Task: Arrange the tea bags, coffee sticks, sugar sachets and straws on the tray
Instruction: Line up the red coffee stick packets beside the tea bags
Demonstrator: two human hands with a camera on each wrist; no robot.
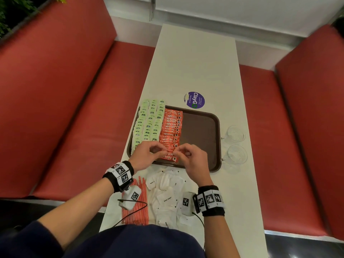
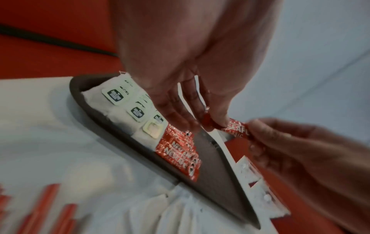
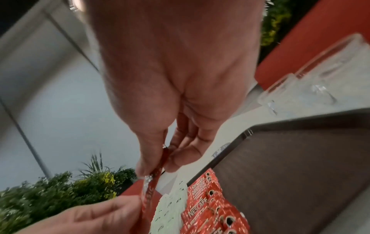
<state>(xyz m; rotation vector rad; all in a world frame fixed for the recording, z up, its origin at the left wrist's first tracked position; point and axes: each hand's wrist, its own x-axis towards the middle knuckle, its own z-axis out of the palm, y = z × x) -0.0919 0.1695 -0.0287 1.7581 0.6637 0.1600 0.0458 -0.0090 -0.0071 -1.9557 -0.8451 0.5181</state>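
Coffee stick [image 2: 236, 128] pinched at its ends by both hands' fingers [image 2: 221, 118] above tray [image 1: 201, 127].

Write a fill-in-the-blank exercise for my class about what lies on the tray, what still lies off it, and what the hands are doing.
1. Both hands, the left hand and the right hand, pinch one red ____ stick above the tray.
2. The green tea bags fill the tray's ____ side.
3. The sugar sachets and straws lie on the ____, not the tray.
4. Two empty ____ stand right of the tray.

Missing words: coffee; left; table; glasses
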